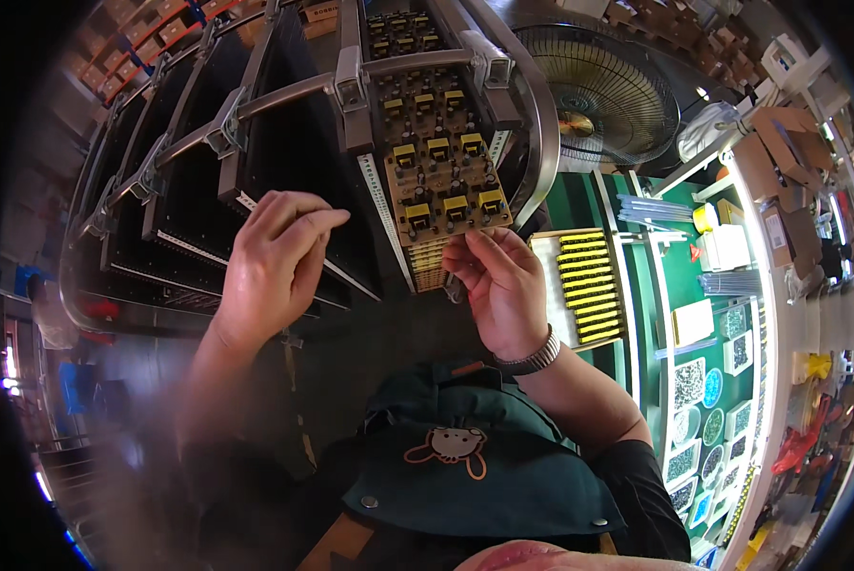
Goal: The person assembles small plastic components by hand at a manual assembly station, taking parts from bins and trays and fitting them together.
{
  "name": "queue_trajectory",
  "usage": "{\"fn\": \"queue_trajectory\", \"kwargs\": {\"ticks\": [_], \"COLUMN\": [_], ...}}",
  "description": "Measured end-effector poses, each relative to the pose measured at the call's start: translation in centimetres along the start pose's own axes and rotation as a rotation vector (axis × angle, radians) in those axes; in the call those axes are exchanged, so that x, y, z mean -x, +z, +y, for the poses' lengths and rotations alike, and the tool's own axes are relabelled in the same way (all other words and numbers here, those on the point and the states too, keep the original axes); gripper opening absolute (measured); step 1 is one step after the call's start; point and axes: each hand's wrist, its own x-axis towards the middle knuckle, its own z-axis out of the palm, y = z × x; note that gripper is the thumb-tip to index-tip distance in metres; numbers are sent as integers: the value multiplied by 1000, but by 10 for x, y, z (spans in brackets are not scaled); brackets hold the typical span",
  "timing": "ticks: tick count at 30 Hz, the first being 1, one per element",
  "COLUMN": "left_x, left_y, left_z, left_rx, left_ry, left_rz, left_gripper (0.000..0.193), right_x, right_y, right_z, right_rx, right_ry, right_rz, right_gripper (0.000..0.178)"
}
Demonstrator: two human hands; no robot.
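Observation:
A brown circuit board [443, 203] with yellow transformers and small black parts juts from the near side of a rack. My right hand [505, 281] is closed on the board's near edge, thumb on top and fingers curled beneath. Under that board, the edges of several more boards [429, 268] show in a stack. To the left, my left hand [279, 257] hangs in front of a black rack panel [303, 143], apart from the board. Its fingers are curled together, with nothing visible in them.
Metal rack bars [294, 95] run across the left and top. A large fan [598, 95] stands beyond the rack. At the right, a box [548, 262] with rows of yellow-and-black parts rests on a green bench [575, 202]. Farther right are small bins [691, 383] of components.

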Motion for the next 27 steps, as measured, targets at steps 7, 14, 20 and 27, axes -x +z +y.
{"fn": "queue_trajectory", "kwargs": {"ticks": [7,14,20,27], "left_x": [15,16,25,41], "left_y": [23,38,40,50], "left_z": [12,10,6,3], "left_rx": [52,47,83,139], "left_ry": [14,7,-38,-125], "left_rz": [20,22,28,-8], "left_gripper": [39,45,45,43], "right_x": [-11,-22,-34,-48], "right_y": [7,12,14,20], "right_z": [3,10,16,15], "right_rx": [68,123,173,314], "right_ry": [-52,-95,-90,-23], "right_rz": [21,66,94,155], "right_gripper": [12,15,18,27]}}
